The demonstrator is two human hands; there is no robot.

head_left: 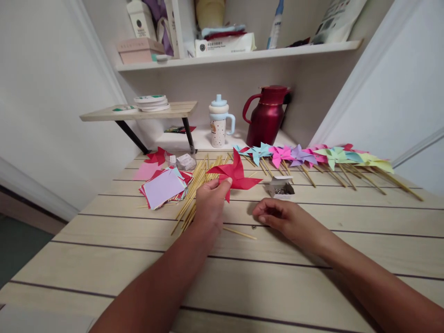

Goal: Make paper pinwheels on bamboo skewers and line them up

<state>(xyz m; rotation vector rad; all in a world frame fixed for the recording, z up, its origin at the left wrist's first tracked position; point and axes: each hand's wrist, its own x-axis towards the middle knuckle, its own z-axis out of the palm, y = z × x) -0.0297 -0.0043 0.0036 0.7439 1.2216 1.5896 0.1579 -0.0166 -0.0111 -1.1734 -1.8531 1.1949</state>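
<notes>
My left hand (210, 203) pinches a folded red paper pinwheel (237, 175) by its lower left point and holds it just above the wooden table (138, 259). My right hand (277, 216) rests on the table with its fingers curled together, close to a tiny pin (254, 227) and a loose wooden stick (239, 232). What the fingers hold, if anything, is hidden. A small open box of pins (281, 187) sits just beyond the right hand. A heap of wooden sticks (194, 189) lies under and left of the left hand.
A stack of coloured paper squares (163, 187) lies at the left. A row of finished pinwheels on sticks (312, 157) runs along the back right. Behind stand a spouted cup (219, 121), a red jug (267, 115), a small raised shelf (138, 112) and a cluttered wall shelf (239, 56).
</notes>
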